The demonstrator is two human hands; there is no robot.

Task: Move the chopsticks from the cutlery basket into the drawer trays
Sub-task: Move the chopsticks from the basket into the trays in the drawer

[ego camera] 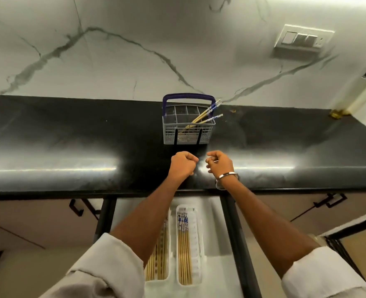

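A grey cutlery basket [207,134] with a purple handle stands on the black counter against the wall. A few bamboo chopsticks [205,117] with blue patterned tops lean out of its right side. My left hand [183,165] is a closed fist over the counter, just in front of the basket, holding nothing I can see. My right hand [219,163] hovers beside it with fingers loosely curled and apart, a metal bangle on the wrist. Below, the open drawer holds two white trays: the right tray [197,244] and the left tray [168,274], each with several chopsticks; my left arm hides part of the left one.
The black counter [70,147] runs across the view, its front edge above the open drawer. Closed cabinet fronts with dark handles [76,208] flank the drawer. A switch plate [304,38] is on the marble wall.
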